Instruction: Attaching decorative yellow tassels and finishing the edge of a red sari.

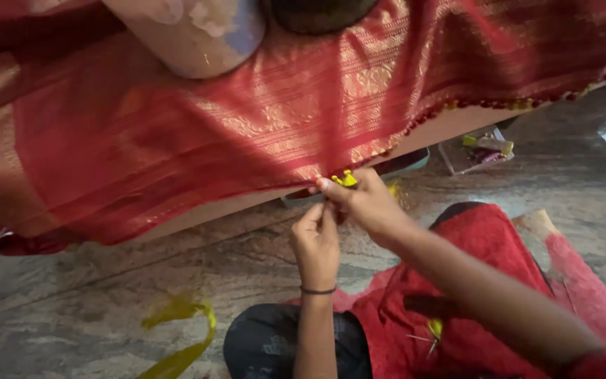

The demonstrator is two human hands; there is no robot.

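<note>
Soft, dim indoor light falls evenly with faint shadows, the whole view slightly blurred and softest toward the edges.

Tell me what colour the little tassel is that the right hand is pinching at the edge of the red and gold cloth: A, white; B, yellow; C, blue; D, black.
B: the right hand pinches a small yellow tassel at the hem of the red and gold cloth, with the left hand just below it.

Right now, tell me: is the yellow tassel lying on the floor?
No: the right hand pinches the yellow tassel at the red cloth edge.
</note>
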